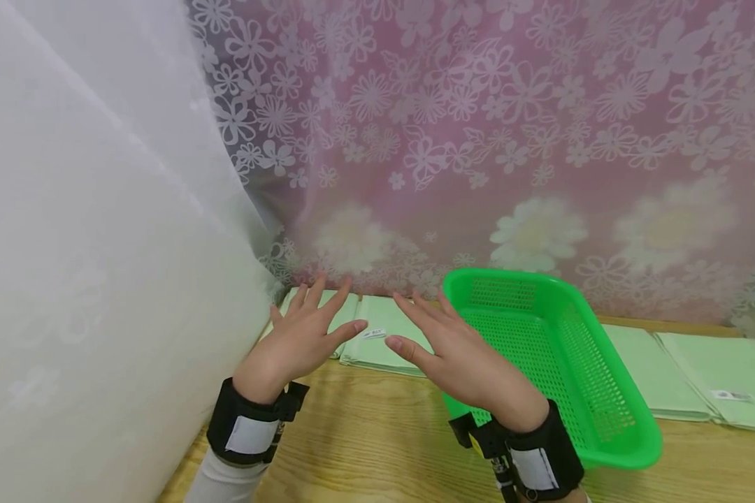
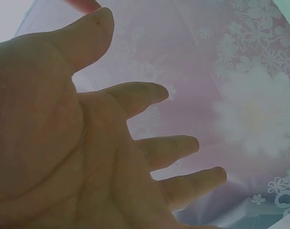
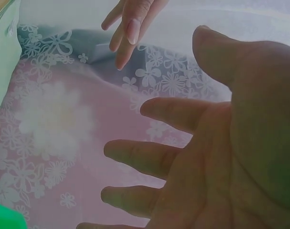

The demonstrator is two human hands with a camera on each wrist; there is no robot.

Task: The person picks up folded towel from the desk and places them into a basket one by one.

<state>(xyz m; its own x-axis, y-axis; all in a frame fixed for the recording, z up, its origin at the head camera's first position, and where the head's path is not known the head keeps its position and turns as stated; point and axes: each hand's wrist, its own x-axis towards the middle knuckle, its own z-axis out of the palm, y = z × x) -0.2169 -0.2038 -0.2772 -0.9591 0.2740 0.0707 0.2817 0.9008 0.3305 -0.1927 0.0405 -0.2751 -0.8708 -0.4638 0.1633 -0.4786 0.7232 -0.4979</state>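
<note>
Both hands are held up with fingers spread, and neither holds anything. My left hand [image 1: 298,339] is in front of the folded light-green cloths [image 1: 386,318] at the back of the table. In the left wrist view, the palm of that hand [image 2: 87,143] shows bare. My right hand [image 1: 453,349] overlaps the left side of a green plastic basket [image 1: 610,363] in the head view; I cannot tell whether it touches it. Its bare palm [image 3: 207,157] fills the right of the right wrist view, with the left hand's fingers at the top. The part of the basket I see inside holds nothing.
More folded green cloths [image 1: 717,377] lie right of the basket, some with small white labels. The wooden table [image 1: 365,433] runs along the front. A pink flowered curtain [image 1: 415,140] hangs behind, and a white sheer curtain [image 1: 101,244] on the left.
</note>
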